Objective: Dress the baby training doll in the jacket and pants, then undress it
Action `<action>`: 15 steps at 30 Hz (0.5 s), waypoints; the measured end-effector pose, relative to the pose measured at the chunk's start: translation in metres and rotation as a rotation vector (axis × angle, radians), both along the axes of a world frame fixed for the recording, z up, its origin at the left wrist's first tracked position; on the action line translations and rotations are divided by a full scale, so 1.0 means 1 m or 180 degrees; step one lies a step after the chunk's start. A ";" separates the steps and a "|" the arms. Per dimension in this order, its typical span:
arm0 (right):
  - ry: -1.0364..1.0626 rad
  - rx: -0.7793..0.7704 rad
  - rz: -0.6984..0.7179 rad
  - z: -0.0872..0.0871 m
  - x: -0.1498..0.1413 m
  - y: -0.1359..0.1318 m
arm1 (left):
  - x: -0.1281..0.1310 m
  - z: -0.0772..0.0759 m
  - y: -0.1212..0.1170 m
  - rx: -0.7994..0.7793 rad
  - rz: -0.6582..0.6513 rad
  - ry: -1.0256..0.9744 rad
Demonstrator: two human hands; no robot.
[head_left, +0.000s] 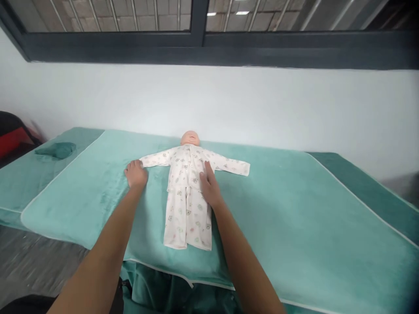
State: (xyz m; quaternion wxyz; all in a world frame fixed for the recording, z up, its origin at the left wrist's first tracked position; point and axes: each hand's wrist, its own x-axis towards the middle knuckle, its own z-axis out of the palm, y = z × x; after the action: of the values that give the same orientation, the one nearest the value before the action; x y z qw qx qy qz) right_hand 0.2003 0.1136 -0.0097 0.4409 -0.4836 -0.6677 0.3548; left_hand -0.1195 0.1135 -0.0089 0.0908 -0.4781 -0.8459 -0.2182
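A baby doll (190, 138) lies on its back in a white patterned pajama top (179, 168) and matching pajama pants (176, 218). Its sleeves stretch out to both sides, and the pants legs point toward me. My left hand (135, 173) is closed at the cuff of the sleeve on the left, its fingertips partly hidden. Flat on the right side of the top, near the hem, rests my right hand (210, 185) with thumb and fingers apart. The sleeve on the right (232, 166) lies straight, untouched.
A green padded cover (288, 209) with white piping spreads under the doll. A small dark green cushion-like piece (57, 150) lies at the left. Behind stand a white wall (262, 109) and a dark window frame (203, 48). A black and red object (15, 137) is at the far left.
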 end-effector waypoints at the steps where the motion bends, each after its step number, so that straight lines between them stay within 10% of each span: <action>1: 0.0047 0.0015 -0.0038 -0.002 0.004 -0.003 | 0.000 0.000 0.000 -0.0020 -0.0002 0.0001; 10: -0.0039 -0.0169 -0.0919 0.000 0.022 0.004 | 0.015 0.017 -0.020 0.0458 -0.0017 -0.0184; 15: -0.0113 -0.0294 -0.0849 0.007 0.025 -0.001 | 0.045 0.020 -0.038 0.0471 -0.0741 -0.1070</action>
State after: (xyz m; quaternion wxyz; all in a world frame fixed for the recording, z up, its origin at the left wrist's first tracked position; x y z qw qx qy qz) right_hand 0.2251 0.1128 -0.0028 0.4496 -0.5940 -0.5881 0.3148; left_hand -0.0746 0.0756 0.0115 -0.0425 -0.5215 -0.7699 -0.3654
